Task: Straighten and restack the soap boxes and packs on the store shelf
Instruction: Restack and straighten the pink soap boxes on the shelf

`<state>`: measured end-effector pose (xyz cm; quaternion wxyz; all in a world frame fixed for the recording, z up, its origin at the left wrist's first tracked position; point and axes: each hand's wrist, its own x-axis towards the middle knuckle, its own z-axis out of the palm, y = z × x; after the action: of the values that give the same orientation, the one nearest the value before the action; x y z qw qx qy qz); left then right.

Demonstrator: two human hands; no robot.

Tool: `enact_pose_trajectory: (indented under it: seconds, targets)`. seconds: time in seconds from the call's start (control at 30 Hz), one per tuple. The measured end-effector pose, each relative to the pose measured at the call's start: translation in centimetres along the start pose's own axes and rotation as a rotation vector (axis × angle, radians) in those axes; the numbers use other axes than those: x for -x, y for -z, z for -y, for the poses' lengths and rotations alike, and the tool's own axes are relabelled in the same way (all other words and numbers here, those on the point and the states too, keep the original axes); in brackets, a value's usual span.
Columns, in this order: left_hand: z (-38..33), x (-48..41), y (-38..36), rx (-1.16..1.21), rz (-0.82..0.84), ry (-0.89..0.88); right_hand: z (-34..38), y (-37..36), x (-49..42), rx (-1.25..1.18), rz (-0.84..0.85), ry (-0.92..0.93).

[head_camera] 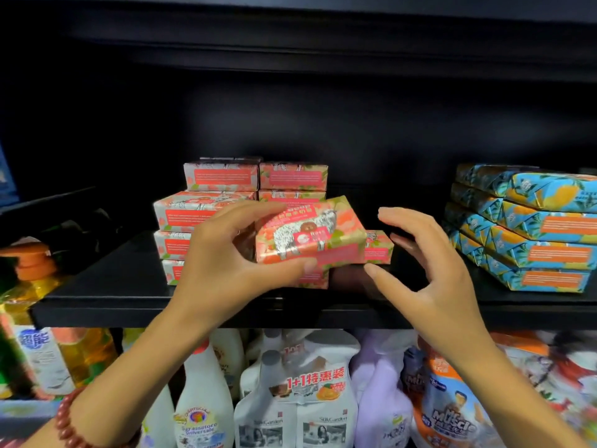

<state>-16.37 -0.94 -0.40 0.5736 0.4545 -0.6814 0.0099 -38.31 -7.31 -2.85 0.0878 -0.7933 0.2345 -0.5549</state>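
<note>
Soap box point(310, 234) — judged light, stiff, slick — is pinched at its nine-o'clock end by the left hand point(219, 263); right hand point(429, 270) is spread.

Light is falling from the front onto the shelf point(129, 279), its back is sinking into near-black, the bottles point(203, 399) below are blurring, perhaps from motion, and the wide lens is bending the edges.

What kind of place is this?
Most likely a shop: stacks of identical pink soap boxes and blue soap packs sit on a black shelf, with detergent bottles wearing a promo label below.
</note>
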Motion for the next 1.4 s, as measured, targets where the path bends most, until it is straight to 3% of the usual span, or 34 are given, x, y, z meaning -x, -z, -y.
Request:
enact_pose_trajectory:
  seconds: [0.17,0.3,0.57,0.9,1.0,1.13,1.2,1.3,1.4]
  targets:
    - [0.0,-2.1,-0.5,-0.189,-0.038,-0.007,-1.3,-0.3,0.8,0.099,0.228,-0.141]
    - [0.7,-3.0,-1.4,-0.305,-0.037,-0.011,-2.0,-1.0,1.6,0.233,0.428,-0.151]
    - [1.2,-3.0,-2.4,-0.491,-0.035,-0.14,-2.1,-0.9,2.1,0.266,0.423,-0.115]
    - [1.8,-2.9,-2.1,-0.59,0.013,-0.167,-2.4,-1.0,2.5,0.301,0.391,-0.097]
    - [1.7,-2.5,-2.4,-0.642,-0.034,-0.206,-2.4,-1.0,2.5,0.307,0.392,-0.093]
    - [1.4,-0.4,-2.9,-0.525,-0.124,-0.332,-2.3,-0.8,2.0,0.23,0.413,-0.107]
    - [1.5,1.3,-3.6,-0.413,-0.065,-0.292,-2.4,-0.4,1.2,0.132,0.347,-0.138]
    - [1.9,3.3,-4.8,-0.274,0.099,-0.133,-3.4,0.0,-0.6,0.177,0.213,-0.132]
    - [2.2,4.0,-5.4,-0.292,0.155,-0.058,-5.2,0.0,-2.5,0.382,0.306,-0.157]
